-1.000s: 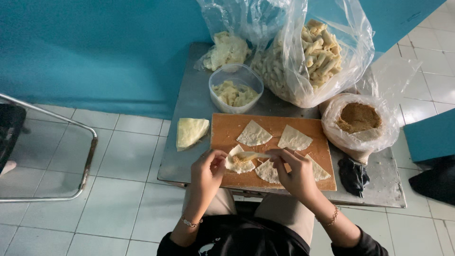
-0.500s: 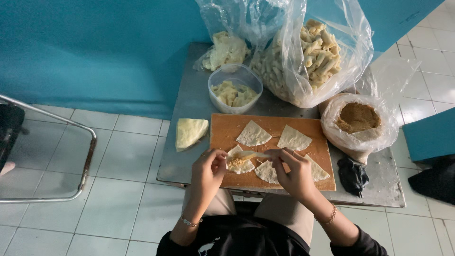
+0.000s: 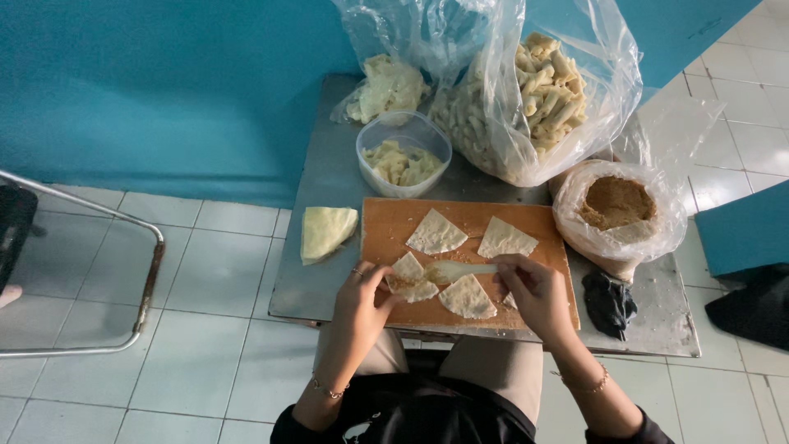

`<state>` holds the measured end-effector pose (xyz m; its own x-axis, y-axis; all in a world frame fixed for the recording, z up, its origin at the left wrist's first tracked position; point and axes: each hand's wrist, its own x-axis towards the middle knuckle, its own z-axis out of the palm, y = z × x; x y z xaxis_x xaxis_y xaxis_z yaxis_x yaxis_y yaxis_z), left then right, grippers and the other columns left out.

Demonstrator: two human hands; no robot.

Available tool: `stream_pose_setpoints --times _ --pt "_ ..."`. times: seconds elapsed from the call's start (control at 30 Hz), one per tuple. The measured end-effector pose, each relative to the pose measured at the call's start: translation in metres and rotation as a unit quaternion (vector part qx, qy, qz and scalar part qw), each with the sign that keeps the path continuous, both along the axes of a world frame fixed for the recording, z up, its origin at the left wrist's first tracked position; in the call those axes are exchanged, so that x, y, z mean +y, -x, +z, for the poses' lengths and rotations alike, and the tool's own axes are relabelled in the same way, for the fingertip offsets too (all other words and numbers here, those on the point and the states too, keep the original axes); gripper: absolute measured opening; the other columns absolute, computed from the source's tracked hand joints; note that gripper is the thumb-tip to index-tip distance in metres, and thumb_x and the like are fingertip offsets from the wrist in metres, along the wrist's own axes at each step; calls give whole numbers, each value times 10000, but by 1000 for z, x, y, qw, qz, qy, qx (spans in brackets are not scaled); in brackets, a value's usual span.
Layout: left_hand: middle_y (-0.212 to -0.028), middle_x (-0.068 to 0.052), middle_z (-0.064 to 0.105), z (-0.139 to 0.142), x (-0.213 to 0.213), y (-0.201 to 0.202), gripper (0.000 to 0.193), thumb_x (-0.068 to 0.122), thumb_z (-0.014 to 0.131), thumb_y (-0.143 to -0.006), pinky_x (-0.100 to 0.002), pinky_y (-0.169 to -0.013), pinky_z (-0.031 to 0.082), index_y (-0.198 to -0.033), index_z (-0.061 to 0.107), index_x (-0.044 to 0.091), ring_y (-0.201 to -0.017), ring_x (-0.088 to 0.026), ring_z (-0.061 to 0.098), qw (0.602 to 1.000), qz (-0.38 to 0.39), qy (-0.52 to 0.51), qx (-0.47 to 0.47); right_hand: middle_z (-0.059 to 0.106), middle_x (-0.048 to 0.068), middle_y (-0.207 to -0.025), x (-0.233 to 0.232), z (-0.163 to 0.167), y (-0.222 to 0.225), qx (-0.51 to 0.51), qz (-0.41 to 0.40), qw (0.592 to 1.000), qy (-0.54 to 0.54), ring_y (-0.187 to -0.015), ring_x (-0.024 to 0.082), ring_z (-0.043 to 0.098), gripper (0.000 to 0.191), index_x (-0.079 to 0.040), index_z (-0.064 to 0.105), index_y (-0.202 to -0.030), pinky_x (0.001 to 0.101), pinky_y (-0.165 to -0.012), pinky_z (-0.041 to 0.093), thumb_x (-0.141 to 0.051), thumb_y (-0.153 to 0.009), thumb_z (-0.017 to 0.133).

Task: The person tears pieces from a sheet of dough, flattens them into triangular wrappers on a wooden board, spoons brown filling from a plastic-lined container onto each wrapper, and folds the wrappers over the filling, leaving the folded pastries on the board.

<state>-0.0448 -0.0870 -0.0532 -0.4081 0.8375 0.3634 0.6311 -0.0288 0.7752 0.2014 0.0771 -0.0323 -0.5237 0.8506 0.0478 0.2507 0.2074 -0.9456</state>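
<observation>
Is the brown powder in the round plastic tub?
No, the brown powder sits in a clear plastic bag at the table's right side, while the round tub holds pale yellowish pieces.

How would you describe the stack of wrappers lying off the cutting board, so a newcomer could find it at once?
Start at the metal table against the blue wall, then find the wooden cutting board on it. Just left of the board, on bare metal, lies the folded stack of wrappers. Unlike the single triangular pieces on the board, it is thicker, yellowish and untouched by either hand.
</observation>
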Motion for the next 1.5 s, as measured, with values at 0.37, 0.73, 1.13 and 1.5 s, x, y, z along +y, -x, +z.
stream_pose_setpoints --times 0.37,0.73,1.13,1.5 --pt "-1049 -86 563 30 3 -21 242 170 800 -857 -375 -734 506 -1045 672 86 -827 -216 643 997 62 25 31 718 88 -870 -61 26 -55 -112 -34 886 -449 -734 176 708 373 -47 752 -1094 306 -669 573 150 -798 640" --pt "-1228 -108 519 8 25 -78 318 367 754 -877 -527 -933 298 -1085 704 132 -1196 -305 470 964 53 49 255 718 127 -908 -64 36 -62 -88 19 849 -520 -740 214 706 345 41 736 -1081 316 -663 576 171 -771 658" --pt "-1082 -75 557 20 27 -90 123 162 713 -876 -513 -945 313 -952 631 111 -1104 -272 529 980 18 44 191 738 121 -917 90 65 -112 -183 -249 817 -486 -734 126 680 167 31 780 -1134 218 -645 529 97 -1067 643" --pt "-757 -72 682 24 34 -87 151 110 700 -893 -474 -839 442 -1021 623 87 -760 -286 676 991 -48 40 116 719 57 -816 131 63 -129 -158 -275 897 -309 -647 67 615 182 -8 797 -1068 207 -562 448 32 -1043 621"
